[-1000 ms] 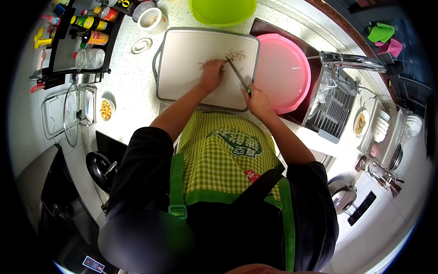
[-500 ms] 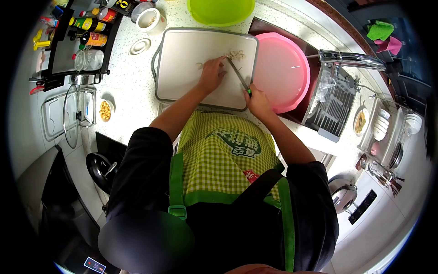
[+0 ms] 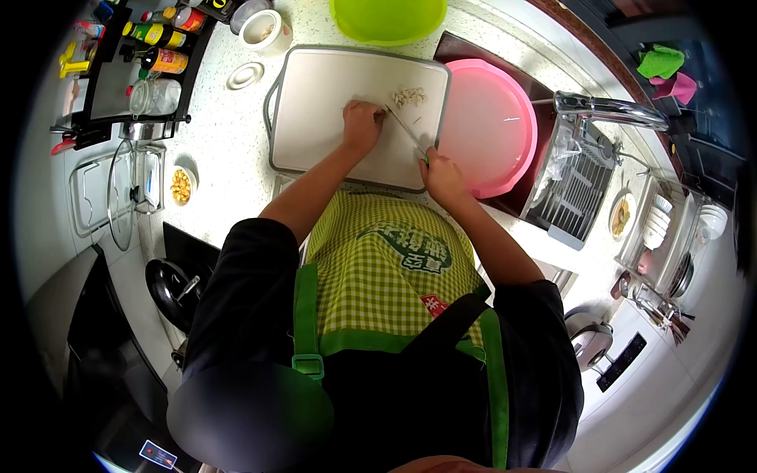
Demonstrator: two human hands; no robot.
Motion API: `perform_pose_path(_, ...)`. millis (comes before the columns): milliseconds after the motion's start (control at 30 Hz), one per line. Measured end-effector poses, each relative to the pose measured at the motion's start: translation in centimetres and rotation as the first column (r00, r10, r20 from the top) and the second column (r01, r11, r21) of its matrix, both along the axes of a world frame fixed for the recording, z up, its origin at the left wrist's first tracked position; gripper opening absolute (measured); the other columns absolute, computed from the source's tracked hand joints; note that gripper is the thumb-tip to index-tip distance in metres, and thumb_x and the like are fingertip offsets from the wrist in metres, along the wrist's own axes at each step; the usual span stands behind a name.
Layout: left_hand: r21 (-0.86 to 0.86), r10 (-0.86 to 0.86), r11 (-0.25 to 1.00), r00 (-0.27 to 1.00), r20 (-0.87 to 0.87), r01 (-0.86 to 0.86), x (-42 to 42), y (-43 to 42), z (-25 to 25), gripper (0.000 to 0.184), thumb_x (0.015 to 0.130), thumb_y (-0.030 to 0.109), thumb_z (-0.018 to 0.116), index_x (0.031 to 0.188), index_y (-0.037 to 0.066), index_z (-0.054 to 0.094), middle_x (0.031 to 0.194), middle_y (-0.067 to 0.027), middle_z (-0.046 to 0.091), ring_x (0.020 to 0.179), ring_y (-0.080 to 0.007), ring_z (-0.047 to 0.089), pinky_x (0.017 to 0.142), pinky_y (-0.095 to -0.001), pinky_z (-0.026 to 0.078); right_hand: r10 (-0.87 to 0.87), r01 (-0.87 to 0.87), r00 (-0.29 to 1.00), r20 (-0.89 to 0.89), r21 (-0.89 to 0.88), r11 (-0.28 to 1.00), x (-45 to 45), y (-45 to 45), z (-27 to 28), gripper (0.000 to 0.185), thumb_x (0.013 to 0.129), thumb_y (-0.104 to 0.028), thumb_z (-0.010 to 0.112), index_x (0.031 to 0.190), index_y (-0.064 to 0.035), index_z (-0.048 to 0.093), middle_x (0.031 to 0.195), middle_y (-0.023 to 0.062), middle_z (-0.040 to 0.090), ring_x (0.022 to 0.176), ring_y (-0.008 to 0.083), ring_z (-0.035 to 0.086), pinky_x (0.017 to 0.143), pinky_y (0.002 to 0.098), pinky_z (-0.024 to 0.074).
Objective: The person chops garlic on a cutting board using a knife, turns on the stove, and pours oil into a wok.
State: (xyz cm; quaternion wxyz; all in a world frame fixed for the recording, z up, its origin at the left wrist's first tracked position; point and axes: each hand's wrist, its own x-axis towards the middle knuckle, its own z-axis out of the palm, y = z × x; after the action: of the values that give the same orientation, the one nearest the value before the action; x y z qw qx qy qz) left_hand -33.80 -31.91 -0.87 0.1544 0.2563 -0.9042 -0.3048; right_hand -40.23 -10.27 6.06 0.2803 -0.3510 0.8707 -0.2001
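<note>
R hand (image 3: 444, 175) closed round the knife (image 3: 408, 132), down at the board's (image 3: 331, 75) near R edge, and look at that blade: long axis runs diag., far & L, tip right by the L hand (image 3: 363, 126). So that's the line to watch: handle end w/ the R hand, tip end nearest the L hand's fingertips; touching or not, can't tell. L hand's over the board, fingers curled, poss. pinching sth small, but can't tell from up here. And the chopped bits (image 3: 408, 97) sit just past the tip, a touch R, on the blade's far side, clear of both hands. Pink basin (image 3: 481, 110) just R of the board; green bowl (image 3: 386, 20) beyond, on the table (image 3: 229, 142).
</note>
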Motion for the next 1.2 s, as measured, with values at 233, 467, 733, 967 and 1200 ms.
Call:
perform_pose_path(233, -0.002, 0.023, 1.0, 0.999, 0.023, -0.023, -0.1, 0.0, 0.2, 0.003, 0.071, 0.007, 0.07, 0.073, 0.008, 0.072, 0.081, -0.0101, 0.068, 0.091, -0.0306, 0.058, 0.09, -0.0438, 0.039, 0.048, -0.047, 0.999, -0.008, 0.064, 0.997, -0.6, -2.0, 0.8, 0.025, 0.094, -0.025, 0.053, 0.099, -0.0011, 0.051, 0.078, 0.0255, 0.065, 0.074, 0.0444, 0.064, 0.068, 0.0536, 0.0515)
perform_pose_path(467, 0.018, 0.025, 0.999, 0.999, 0.041, -0.026, 0.0, -0.1, 0.6, 0.007, 0.071, 0.007, 0.068, 0.073, 0.011, 0.073, 0.081, -0.0098, 0.067, 0.09, -0.0293, 0.059, 0.09, -0.0434, 0.039, 0.012, -0.014, 0.999, -0.048, -0.046, 0.999, -0.6, -1.2, -1.1, 0.027, 0.094, -0.026, 0.052, 0.105, -0.0015, 0.052, 0.079, 0.0258, 0.065, 0.075, 0.0447, 0.064, 0.068, 0.0528, 0.0515)
perform_pose_path(733, -0.016, 0.025, 1.0, 0.999, 0.042, -0.024, -0.2, -0.3, -0.1, 0.006, 0.073, 0.011, 0.067, 0.072, 0.01, 0.072, 0.082, -0.0094, 0.064, 0.089, -0.0311, 0.057, 0.09, -0.0443, 0.039, 0.065, -0.063, 0.998, -0.028, 0.052, 0.997, -0.2, -1.3, -0.2, 0.026, 0.095, -0.027, 0.051, 0.103, -0.0021, 0.051, 0.077, 0.0264, 0.065, 0.075, 0.0454, 0.064, 0.067, 0.0536, 0.0517)
perform_pose_path(967, -0.124, 0.078, 0.99, 0.996, 0.04, -0.072, -0.2, -0.1, 0.1, 0.006, 0.072, 0.013, 0.073, 0.067, 0.01, 0.07, 0.077, -0.0073, 0.065, 0.084, -0.0295, 0.059, 0.084, -0.042, 0.041, 0.05, -0.049, 0.998, -0.033, 0.034, 0.998, -0.3, -2.7, -0.3, 0.025, 0.095, -0.026, 0.051, 0.101, -0.0025, 0.051, 0.078, 0.0264, 0.065, 0.075, 0.0454, 0.064, 0.068, 0.0529, 0.0523)
perform_pose_path(1200, -0.051, 0.066, 0.997, 0.994, 0.086, -0.062, 0.1, -0.2, 0.8, 0.006, 0.074, 0.015, 0.069, 0.074, 0.014, 0.075, 0.084, -0.0069, 0.066, 0.091, -0.0289, 0.057, 0.092, -0.0423, 0.037, -0.001, -0.001, 1.0, -0.028, -0.062, 0.998, -0.6, -2.0, -0.9, 0.024, 0.094, -0.026, 0.053, 0.098, -0.0023, 0.052, 0.078, 0.0257, 0.064, 0.075, 0.0456, 0.063, 0.069, 0.0543, 0.0505)
